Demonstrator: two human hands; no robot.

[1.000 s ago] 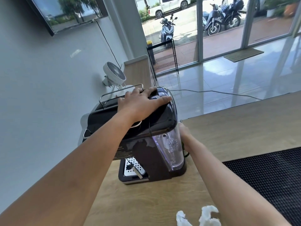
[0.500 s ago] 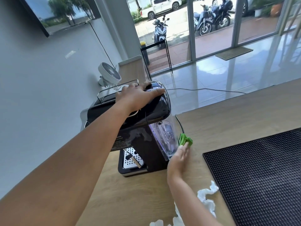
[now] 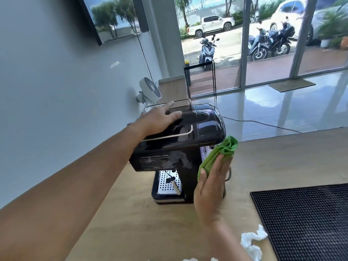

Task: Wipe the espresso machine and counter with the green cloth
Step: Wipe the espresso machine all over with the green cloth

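Observation:
A black espresso machine point(image 3: 188, 144) stands on the light wooden counter point(image 3: 282, 162), tilted toward me. My left hand point(image 3: 158, 119) rests flat on its top left, fingers spread near the metal rail. The folded green cloth point(image 3: 220, 153) is pressed by my right hand point(image 3: 211, 187) against the machine's right side, over the clear water tank, which is mostly hidden. The perforated drip tray point(image 3: 167, 182) shows at the machine's base.
A black rubber bar mat point(image 3: 305, 219) lies on the counter at the right. Crumpled white tissue point(image 3: 252, 242) sits near the front edge. A small white fan point(image 3: 149, 91) stands behind the machine by the wall. A power cord point(image 3: 263, 124) trails across the floor beyond.
My right hand has risen from the machine's lower right side up along the tank with the cloth. My left hand has slid from the machine's top right to its top left and opened.

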